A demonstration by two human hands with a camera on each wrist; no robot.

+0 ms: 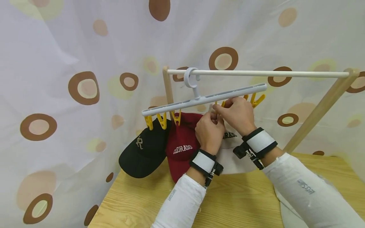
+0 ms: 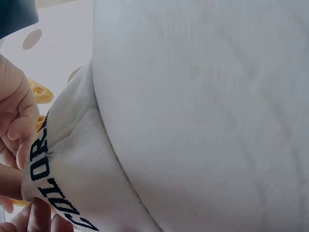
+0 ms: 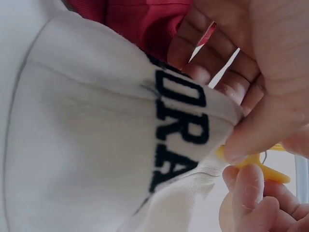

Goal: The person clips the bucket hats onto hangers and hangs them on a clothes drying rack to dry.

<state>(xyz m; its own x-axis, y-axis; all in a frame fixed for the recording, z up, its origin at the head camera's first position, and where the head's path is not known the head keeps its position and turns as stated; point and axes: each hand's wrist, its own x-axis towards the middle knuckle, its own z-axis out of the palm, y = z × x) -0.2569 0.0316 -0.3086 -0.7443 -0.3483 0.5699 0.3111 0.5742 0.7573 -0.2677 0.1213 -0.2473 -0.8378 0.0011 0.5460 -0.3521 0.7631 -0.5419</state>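
Observation:
A white baseball cap (image 3: pixel 96 111) with dark lettering hangs brim down below a grey plastic hanger (image 1: pixel 199 100). My left hand (image 1: pixel 209 131) pinches the top of its crown, just under the hanger bar. Close beside it, my right hand (image 1: pixel 239 114) pinches a yellow clip (image 3: pixel 273 174) at the cap's peak. The cap's brim (image 2: pixel 207 96) fills most of the left wrist view. Left of my hands, a red cap (image 1: pixel 182 139) and a black cap (image 1: pixel 142 155) hang below yellow clips (image 1: pixel 162 121). In the head view my forearms and hands hide much of the white cap.
The hanger's hook loops over a white rail (image 1: pixel 256 73) between wooden posts (image 1: pixel 319 114), and its bar tilts up to the right. More yellow clips (image 1: pixel 257 100) hang at its right end. Below is a wooden tabletop (image 1: pixel 236 196); a spotted curtain (image 1: pixel 85 142) stands behind.

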